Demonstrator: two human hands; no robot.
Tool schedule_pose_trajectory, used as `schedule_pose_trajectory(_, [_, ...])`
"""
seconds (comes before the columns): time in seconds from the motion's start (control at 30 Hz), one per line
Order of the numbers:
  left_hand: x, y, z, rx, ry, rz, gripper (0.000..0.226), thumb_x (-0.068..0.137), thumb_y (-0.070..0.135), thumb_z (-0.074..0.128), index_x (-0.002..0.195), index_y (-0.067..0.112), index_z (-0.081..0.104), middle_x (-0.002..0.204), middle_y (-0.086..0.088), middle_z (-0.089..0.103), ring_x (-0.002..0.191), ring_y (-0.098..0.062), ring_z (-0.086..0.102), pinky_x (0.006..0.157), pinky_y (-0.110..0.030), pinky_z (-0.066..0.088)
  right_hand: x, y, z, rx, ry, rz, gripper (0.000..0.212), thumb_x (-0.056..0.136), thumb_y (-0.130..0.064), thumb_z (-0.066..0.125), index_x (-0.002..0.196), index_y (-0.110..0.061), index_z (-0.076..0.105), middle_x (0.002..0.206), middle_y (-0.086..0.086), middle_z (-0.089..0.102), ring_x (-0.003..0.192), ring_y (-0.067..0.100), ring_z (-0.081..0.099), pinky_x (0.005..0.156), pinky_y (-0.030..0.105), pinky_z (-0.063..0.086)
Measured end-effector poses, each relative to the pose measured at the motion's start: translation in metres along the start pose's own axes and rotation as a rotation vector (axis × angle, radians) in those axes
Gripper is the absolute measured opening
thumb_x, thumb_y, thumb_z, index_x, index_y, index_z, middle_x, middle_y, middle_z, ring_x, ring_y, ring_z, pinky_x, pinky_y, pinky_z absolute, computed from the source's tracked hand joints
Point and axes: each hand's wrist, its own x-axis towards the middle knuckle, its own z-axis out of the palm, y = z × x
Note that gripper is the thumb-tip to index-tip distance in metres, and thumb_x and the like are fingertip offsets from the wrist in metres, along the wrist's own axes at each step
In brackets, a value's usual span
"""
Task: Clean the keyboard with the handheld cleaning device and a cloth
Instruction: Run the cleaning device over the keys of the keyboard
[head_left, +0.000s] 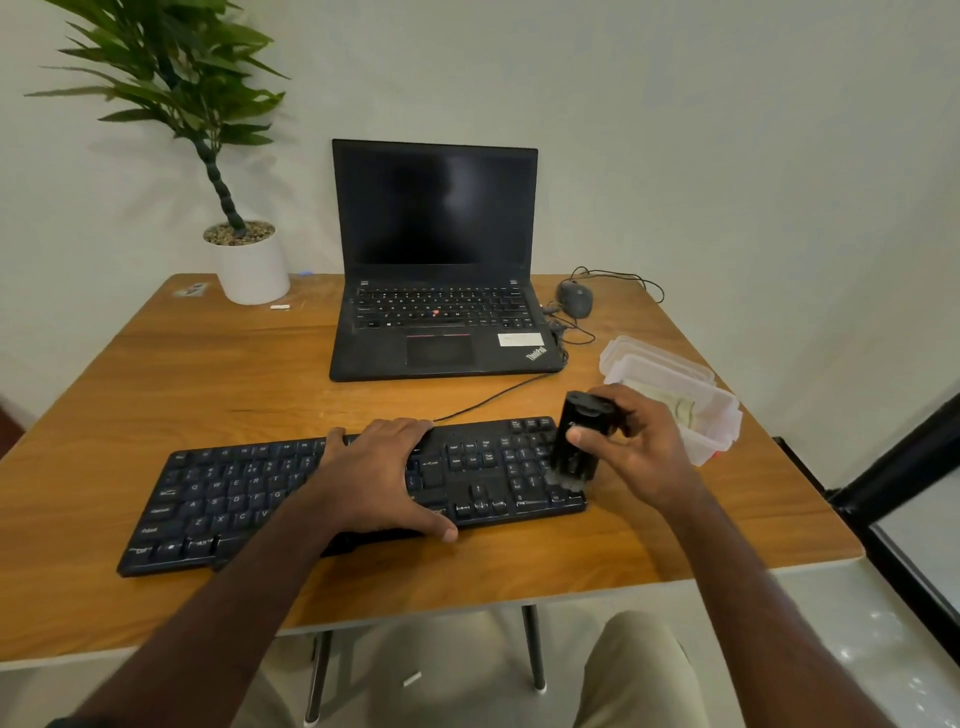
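Note:
A black wired keyboard (234, 493) lies across the near part of the wooden table (208, 374). My left hand (382, 475) rests flat on its middle, fingers spread from the back edge to the front edge. My right hand (631, 449) grips a black handheld cleaning device (579, 441), held upright. Its brush end touches the number pad at the keyboard's right end. A folded pale cloth (675, 408) lies inside a clear plastic container (696, 400) just behind my right hand.
An open black laptop (436, 260) stands behind the keyboard. A dark wired mouse (575, 299) and loose cables lie to its right. A potted plant (249, 260) stands at the back left corner. A black frame (898, 467) borders the table's right side.

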Motion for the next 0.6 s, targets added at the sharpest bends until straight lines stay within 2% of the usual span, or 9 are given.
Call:
schedule_pose_trajectory(0.17, [0.001,-0.001,0.001,0.010,0.000,0.001,0.138,0.042,0.098,0.061,0.156,0.035,0.014,0.161,0.014,0.025,0.146,-0.011,0.022,0.118,-0.060,0.010,0.001,-0.002,-0.014,-0.042,0.165,-0.043,0.036,0.081,-0.035,0.076,0.101,-0.007,0.068,0.088,0.005,0.069,0.081,0.022,0.062,0.068,0.026,0.049])
schedule_pose_trajectory(0.33, [0.001,-0.001,0.001,0.011,0.003,0.004,0.138,0.042,0.099,0.060,0.156,0.035,0.015,0.161,0.014,0.025,0.147,-0.011,0.022,0.118,-0.060,0.010,-0.008,0.001,0.008,-0.062,0.132,-0.025,0.023,0.082,-0.023,0.079,0.098,-0.012,0.067,0.085,-0.007,0.067,0.079,0.011,0.061,0.069,0.015,0.045])
schedule_pose_trajectory(0.5, [0.001,0.000,0.001,0.007,-0.003,-0.001,0.138,0.043,0.097,0.062,0.156,0.035,0.014,0.162,0.014,0.023,0.147,-0.011,0.020,0.119,-0.061,0.009,-0.007,0.005,-0.001,-0.104,0.234,0.001,0.025,0.082,-0.024,0.078,0.098,-0.011,0.064,0.085,-0.002,0.066,0.079,0.013,0.061,0.069,0.018,0.046])
schedule_pose_trajectory(0.6, [0.001,-0.001,0.001,0.015,0.003,0.001,0.138,0.043,0.098,0.061,0.156,0.035,0.014,0.161,0.014,0.024,0.147,-0.011,0.021,0.118,-0.061,0.011,-0.011,0.001,0.006,-0.047,0.206,-0.018,0.020,0.082,-0.019,0.078,0.096,-0.012,0.064,0.083,-0.008,0.065,0.076,0.010,0.058,0.068,0.016,0.044])
